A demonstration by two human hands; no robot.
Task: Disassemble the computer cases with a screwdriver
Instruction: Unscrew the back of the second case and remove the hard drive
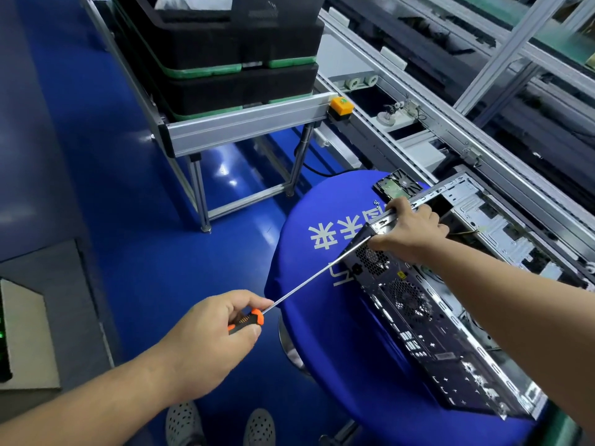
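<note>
on blue cloth [322,317] reading "未来" — left grip [206,336] clutches screwdriver [309,280], right grip [410,225] clasps case [418,304].

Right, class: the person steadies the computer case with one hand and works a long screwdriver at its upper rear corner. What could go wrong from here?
1. The screwdriver has a long shaft, held far back by the left hand; the tip could slip toward the right hand beside it.
2. The computer case sits partly on a blue cloth-covered round table and could slide when pushed.
</note>
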